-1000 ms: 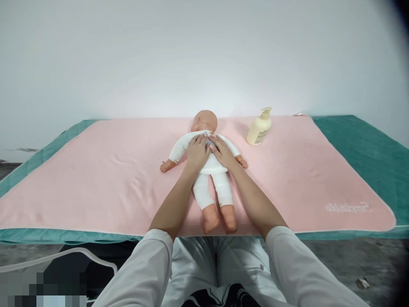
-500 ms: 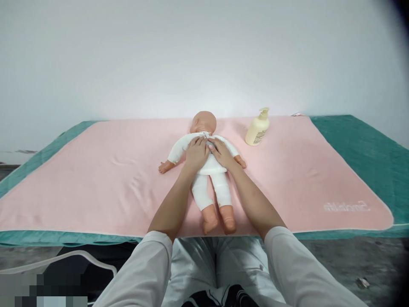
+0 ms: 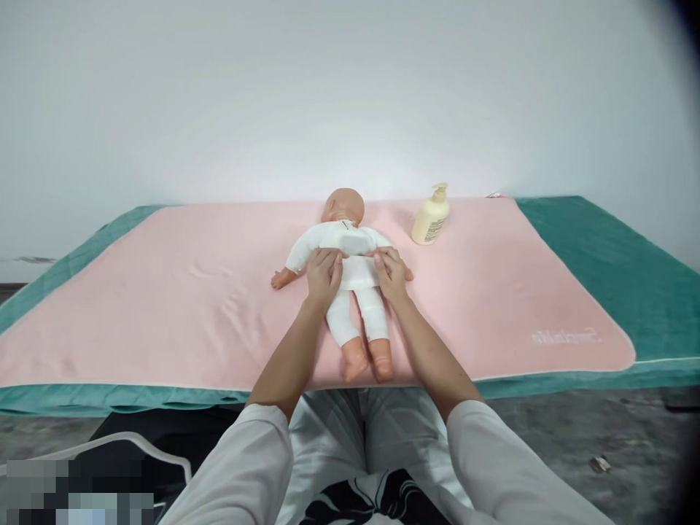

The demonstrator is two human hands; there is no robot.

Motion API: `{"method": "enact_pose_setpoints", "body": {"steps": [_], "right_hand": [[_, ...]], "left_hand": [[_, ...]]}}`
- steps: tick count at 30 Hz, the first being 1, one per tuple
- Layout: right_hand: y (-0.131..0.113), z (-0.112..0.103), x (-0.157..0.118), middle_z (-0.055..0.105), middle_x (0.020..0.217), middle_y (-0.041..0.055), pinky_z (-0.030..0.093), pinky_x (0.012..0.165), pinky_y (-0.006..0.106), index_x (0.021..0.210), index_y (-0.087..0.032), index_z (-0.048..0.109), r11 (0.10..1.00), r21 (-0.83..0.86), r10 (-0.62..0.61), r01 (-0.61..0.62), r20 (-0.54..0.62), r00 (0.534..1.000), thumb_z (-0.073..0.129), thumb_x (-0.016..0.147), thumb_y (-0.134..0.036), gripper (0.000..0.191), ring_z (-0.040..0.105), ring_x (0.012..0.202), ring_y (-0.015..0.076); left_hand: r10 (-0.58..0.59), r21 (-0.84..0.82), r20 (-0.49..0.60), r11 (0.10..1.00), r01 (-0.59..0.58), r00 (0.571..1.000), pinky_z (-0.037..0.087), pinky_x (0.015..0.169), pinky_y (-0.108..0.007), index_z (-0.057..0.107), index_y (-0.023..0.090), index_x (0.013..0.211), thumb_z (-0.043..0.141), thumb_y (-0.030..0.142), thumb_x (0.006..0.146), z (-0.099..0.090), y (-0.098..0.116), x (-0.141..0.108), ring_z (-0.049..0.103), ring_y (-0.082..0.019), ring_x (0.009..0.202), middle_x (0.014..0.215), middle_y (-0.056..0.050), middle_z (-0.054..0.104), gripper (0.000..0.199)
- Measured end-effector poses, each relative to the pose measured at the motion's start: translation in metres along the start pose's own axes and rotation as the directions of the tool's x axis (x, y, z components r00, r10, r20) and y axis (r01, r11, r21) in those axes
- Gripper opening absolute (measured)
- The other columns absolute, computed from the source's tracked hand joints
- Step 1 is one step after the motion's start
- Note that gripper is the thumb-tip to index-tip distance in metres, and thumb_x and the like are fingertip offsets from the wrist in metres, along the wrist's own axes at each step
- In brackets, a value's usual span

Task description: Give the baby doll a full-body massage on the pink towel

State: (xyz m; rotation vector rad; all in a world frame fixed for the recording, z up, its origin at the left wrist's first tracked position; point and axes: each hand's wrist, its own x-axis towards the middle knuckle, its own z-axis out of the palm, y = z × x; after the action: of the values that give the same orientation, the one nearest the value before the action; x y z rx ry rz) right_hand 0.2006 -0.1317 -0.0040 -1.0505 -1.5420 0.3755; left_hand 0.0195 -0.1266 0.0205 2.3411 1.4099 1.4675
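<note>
A baby doll (image 3: 355, 321) in white cloth lies on a pink mat (image 3: 230, 306), its head away from me and its feet towards me. A light grey panel (image 3: 355, 244) shows on its torso. My left hand (image 3: 325, 273) rests on the left side of the torso, fingers pointing inward and thumb beside them. Mirroring it, my right hand (image 3: 390, 270) touches the right side. The fingertips of both hands are apart, just below the panel, and neither hand grasps an object. The doll's right-side arm is partly hidden behind my right hand.
A cream pump bottle (image 3: 431, 220) stands upright on the mat, right of the doll's head. Beneath the mat is a green cover (image 3: 617, 270). A pale wall (image 3: 350, 95) rises behind. A white cable or tube (image 3: 125, 437) curves at lower left.
Both hands have slid down and outward from the upper middle of the torso to its sides, uncovering the grey panel. My view has shifted slightly.
</note>
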Motion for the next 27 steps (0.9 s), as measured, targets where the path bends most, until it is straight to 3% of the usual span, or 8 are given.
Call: {"method": "enact_pose_setpoints", "body": {"steps": [5, 9, 17, 21, 27], "right_hand": [[-0.007, -0.008, -0.032, 0.065, 0.102, 0.0073, 0.051, 0.098, 0.044, 0.100, -0.027, 0.078, 1.000, 0.003, -0.029, 0.029, 0.053, 0.998, 0.037, 0.098, -0.056, 0.050, 0.061, 0.102, 0.0228], [-0.009, -0.010, -0.047, 0.069, 0.108, 0.0074, 0.048, 0.104, 0.045, 0.101, -0.026, 0.077, 0.997, -0.033, -0.070, 0.074, 0.088, 0.994, 0.037, 0.099, -0.052, 0.047, 0.061, 0.109, 0.0226], [-0.005, -0.008, -0.051, 0.072, 0.108, 0.0089, 0.045, 0.107, 0.045, 0.103, -0.022, 0.075, 0.998, -0.024, -0.063, 0.066, 0.097, 0.993, 0.037, 0.100, -0.051, 0.048, 0.062, 0.110, 0.0225], [-0.001, -0.006, -0.050, 0.072, 0.109, 0.0095, 0.044, 0.108, 0.047, 0.102, -0.022, 0.075, 0.999, -0.026, -0.021, 0.023, 0.107, 0.994, 0.036, 0.099, -0.054, 0.051, 0.062, 0.111, 0.0232], [0.002, -0.005, -0.053, 0.073, 0.107, 0.0099, 0.045, 0.106, 0.046, 0.102, -0.021, 0.075, 0.997, -0.033, -0.072, 0.075, 0.079, 0.994, 0.037, 0.100, -0.050, 0.048, 0.064, 0.108, 0.0230]], "left_hand": [[0.050, -0.071, 0.069, 0.996, -0.045, 0.996, 0.049, 0.096, -0.047, 0.068, 0.022, 0.083, 0.028, 0.041, 0.100, -0.008, 0.001, -0.028, 0.063, -0.022, 0.097, 0.092, -0.008, 0.074, 0.048], [0.051, -0.091, 0.150, 0.995, -0.038, 0.987, 0.047, 0.101, -0.047, 0.071, 0.022, 0.089, 0.034, 0.039, 0.098, -0.013, 0.006, -0.043, 0.060, -0.022, 0.109, 0.105, -0.007, 0.076, 0.042], [0.041, -0.093, 0.185, 0.995, -0.024, 0.982, 0.044, 0.107, -0.047, 0.069, 0.019, 0.110, 0.035, 0.034, 0.098, -0.008, 0.005, -0.054, 0.057, -0.021, 0.120, 0.116, -0.007, 0.073, 0.039], [0.021, -0.092, 0.196, 0.996, -0.003, 0.980, 0.044, 0.108, -0.048, 0.069, 0.019, 0.112, 0.034, 0.033, 0.097, -0.005, 0.003, -0.055, 0.056, -0.022, 0.122, 0.116, -0.009, 0.073, 0.040], [0.012, -0.045, 0.236, 0.999, -0.001, 0.972, 0.043, 0.110, -0.050, 0.068, 0.019, 0.114, 0.035, 0.029, 0.095, -0.006, 0.002, -0.058, 0.053, -0.022, 0.127, 0.124, -0.008, 0.070, 0.040]]}}
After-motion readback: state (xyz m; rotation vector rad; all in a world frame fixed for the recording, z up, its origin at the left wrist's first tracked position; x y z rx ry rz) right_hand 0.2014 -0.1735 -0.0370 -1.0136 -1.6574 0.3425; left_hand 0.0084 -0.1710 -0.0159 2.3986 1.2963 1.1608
